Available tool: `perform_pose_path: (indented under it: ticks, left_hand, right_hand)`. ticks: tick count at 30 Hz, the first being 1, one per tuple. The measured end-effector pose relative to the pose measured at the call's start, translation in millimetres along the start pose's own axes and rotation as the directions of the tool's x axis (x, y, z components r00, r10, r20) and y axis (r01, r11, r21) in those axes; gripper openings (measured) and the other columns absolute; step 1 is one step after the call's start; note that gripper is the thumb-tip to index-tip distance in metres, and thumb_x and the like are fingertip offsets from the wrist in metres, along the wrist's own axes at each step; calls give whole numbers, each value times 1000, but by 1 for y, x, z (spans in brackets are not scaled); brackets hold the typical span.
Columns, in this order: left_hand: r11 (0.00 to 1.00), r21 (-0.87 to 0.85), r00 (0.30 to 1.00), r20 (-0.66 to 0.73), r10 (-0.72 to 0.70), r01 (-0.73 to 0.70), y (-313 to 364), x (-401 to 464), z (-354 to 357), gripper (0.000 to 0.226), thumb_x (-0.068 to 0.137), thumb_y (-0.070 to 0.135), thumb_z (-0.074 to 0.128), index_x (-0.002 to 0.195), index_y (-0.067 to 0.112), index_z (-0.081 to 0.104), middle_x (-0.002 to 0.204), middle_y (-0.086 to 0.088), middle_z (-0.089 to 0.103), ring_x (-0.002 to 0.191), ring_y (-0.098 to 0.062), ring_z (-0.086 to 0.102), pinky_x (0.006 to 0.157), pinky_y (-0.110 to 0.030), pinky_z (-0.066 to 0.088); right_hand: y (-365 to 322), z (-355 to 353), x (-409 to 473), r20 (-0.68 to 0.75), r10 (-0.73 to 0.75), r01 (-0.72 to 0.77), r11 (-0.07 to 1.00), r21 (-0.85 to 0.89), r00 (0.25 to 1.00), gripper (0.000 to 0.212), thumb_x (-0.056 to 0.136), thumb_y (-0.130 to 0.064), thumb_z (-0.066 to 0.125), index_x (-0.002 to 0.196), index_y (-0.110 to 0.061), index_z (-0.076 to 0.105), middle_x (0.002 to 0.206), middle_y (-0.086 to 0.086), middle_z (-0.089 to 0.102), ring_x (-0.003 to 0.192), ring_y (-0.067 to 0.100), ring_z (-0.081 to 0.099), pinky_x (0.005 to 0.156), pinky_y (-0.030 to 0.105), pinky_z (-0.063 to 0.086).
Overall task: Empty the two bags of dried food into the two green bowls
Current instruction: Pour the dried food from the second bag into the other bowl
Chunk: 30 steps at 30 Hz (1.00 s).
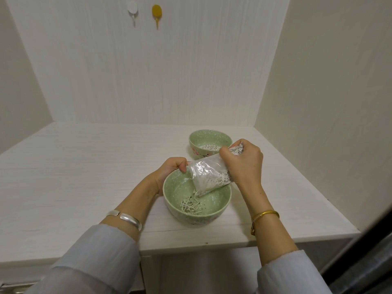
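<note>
Both hands, left [172,166] and right [241,159], fingers pinching the tilted clear bag [206,176] over the near green bowl [176,205]; a steeper tilt could scatter sticks onto the surface [84,177].

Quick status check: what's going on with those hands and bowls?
Both hands, left and right, grip clear bag, tipped over near bowl. Pieces spilling in. Far bowl already holds food. Nothing in the way.

White table [84,166] (two green bowls [196,211])

No readable text — no label, brand or number anywhere.
</note>
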<state>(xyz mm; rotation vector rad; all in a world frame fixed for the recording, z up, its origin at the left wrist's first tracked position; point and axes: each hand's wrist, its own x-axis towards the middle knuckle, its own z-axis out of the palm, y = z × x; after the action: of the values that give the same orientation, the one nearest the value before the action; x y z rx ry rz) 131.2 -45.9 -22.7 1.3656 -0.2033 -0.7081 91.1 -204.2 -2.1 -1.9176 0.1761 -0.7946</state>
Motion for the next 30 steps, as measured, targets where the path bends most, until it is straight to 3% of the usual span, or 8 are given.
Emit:
perform_pose_path:
  ticks: [6,12,23,30]
  left_hand:
    - [1000,-15,1000,-9,9,-9,0,-3,2,47,67,2,25,32,9,56,37,0,53,33,-12,51,41,-12,42]
    - [999,-41,1000,-3,19,-19,-1,0,0,65,80,0,13,32,10,54,36,0,51,32,-11,50,39,-12,41]
    - [999,30,997,63,33,-35,2,-5,6,70,82,1,9,31,5,57,34,2,52,31,-9,50,39,-11,41]
    - [997,57,997,67,39,-43,2,-5,5,62,77,0,15,32,4,58,35,3,52,33,-8,51,40,-12,42]
  right_hand:
    - [0,0,1,7,-20,20,999,-25,1000,19,71,-14,63,61,-4,51,48,-5,42,48,11,37,42,16,29]
    - [-1,0,0,18,-35,36,998,-45,999,23,70,-14,64,57,-10,46,48,-6,41,45,7,36,40,14,29]
    - [-3,-1,0,20,-53,53,997,-49,998,29,70,-14,64,51,-17,42,47,-9,43,44,-3,45,39,10,32]
    - [-5,-2,-1,26,-71,72,996,-43,997,31,71,-13,64,50,-22,43,48,-11,45,44,-8,47,40,7,32]
